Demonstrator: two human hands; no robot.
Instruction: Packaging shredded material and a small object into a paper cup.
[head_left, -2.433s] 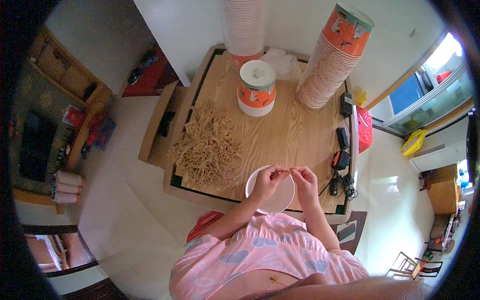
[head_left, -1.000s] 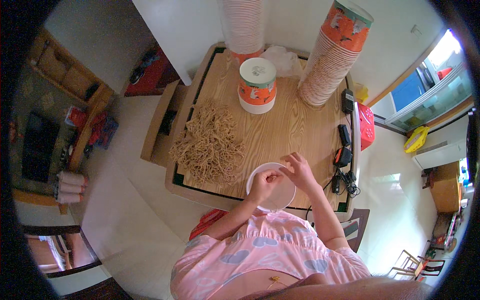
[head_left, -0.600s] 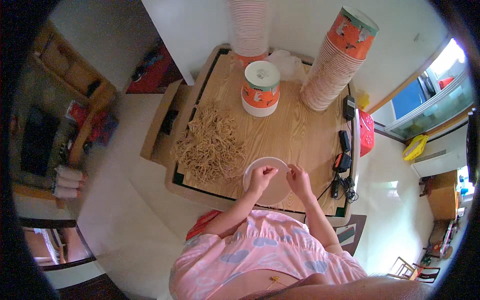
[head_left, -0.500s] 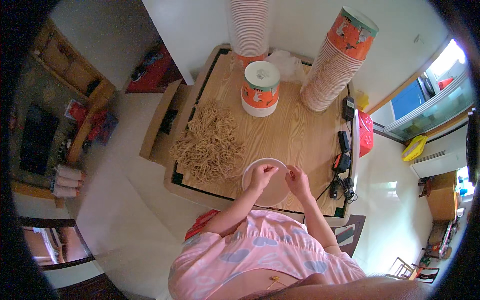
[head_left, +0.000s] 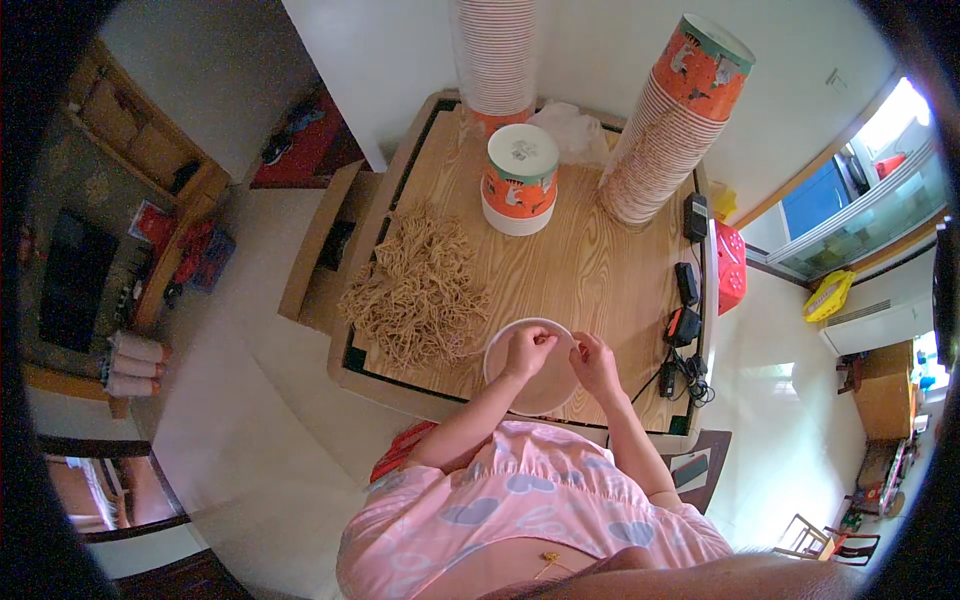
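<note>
A round tub (head_left: pixel 548 392) with a white rim and a tan inside stands at the table's front edge, close to my body. Over its opening, my left hand (head_left: pixel 527 352) is closed in a pinch. My right hand (head_left: pixel 596 364) is also pinched, fingertips near the tub's right rim and a short gap from the left ones. Whatever the fingertips hold is too small to make out. Left of the tub lies a tangled heap of tan twisted cords (head_left: pixel 420 290). Beyond it, an orange patterned paper bucket (head_left: pixel 519 192) stands upside down.
A tall leaning stack of orange buckets (head_left: pixel 665 135) rises at the back right, and another stack (head_left: pixel 497 60) at the back left. Clear plastic film (head_left: pixel 570 132) lies between them. Black adapters and cables (head_left: pixel 683 328) line the right edge. An open cardboard box (head_left: pixel 325 240) adjoins the left side.
</note>
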